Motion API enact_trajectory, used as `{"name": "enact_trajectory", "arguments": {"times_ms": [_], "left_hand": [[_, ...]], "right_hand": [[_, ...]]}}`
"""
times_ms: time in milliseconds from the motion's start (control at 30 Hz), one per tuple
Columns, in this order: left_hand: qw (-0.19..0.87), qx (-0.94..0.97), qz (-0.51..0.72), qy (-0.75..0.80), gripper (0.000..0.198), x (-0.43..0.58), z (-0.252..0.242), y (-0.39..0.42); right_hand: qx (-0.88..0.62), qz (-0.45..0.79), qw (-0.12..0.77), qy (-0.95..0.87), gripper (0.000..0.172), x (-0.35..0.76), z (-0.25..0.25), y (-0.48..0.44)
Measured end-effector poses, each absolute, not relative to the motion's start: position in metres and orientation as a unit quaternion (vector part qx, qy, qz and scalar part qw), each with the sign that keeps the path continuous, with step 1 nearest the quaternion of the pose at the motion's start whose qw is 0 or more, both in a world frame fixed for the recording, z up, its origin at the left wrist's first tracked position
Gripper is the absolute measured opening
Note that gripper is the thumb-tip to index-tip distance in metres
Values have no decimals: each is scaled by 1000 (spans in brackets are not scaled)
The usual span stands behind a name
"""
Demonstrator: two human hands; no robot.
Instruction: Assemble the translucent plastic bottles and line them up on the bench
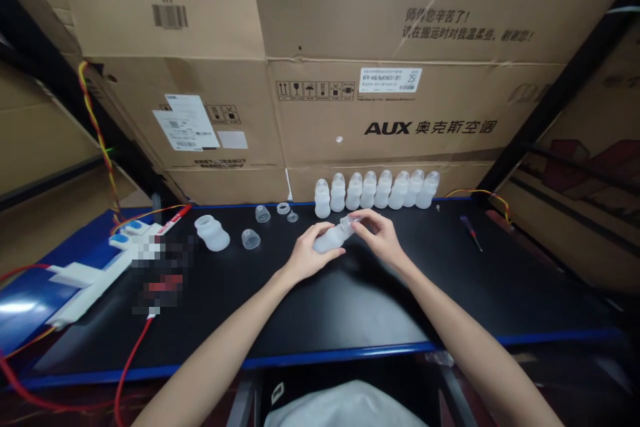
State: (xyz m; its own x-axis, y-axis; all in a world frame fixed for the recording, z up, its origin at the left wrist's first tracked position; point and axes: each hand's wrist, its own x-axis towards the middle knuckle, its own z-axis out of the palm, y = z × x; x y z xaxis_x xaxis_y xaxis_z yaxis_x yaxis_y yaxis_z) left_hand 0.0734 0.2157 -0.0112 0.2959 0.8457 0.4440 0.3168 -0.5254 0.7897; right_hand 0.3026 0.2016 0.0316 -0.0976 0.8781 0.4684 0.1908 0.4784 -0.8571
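My left hand (311, 252) is wrapped round the body of a translucent white baby bottle (330, 239), which lies tilted with its neck toward the right. At the neck end, the fingers of my right hand (376, 233) are closed on a clear piece that looks like the bottle's cap; its details are hidden by the fingers. Left of the hands stands an open baby bottle (212, 233) without a top. Between them lie two clear domed caps (251, 239), a ring collar (283, 208) and a clear nipple (293, 216).
Several capped bottles (370, 191) stand in a row at the back of the black table mat (400, 307), before a large cardboard box (320, 120). A screwdriver (471, 233) lies at right. A white power strip (100, 280) with red cables runs along the left.
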Motion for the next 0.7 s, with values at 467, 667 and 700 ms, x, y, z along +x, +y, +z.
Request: {"name": "enact_trajectory", "arguments": {"times_ms": [467,667,700], "left_hand": [[683,572,360,278,62,74,-5,207],[646,583,381,314,57,78,0,207],[629,591,389,323,57,78,2,206]], "right_hand": [[-285,551,448,-644,45,313,25,202],[-376,461,483,-643,50,301,18,205],[-399,430,493,-642,50,299,17,206]]}}
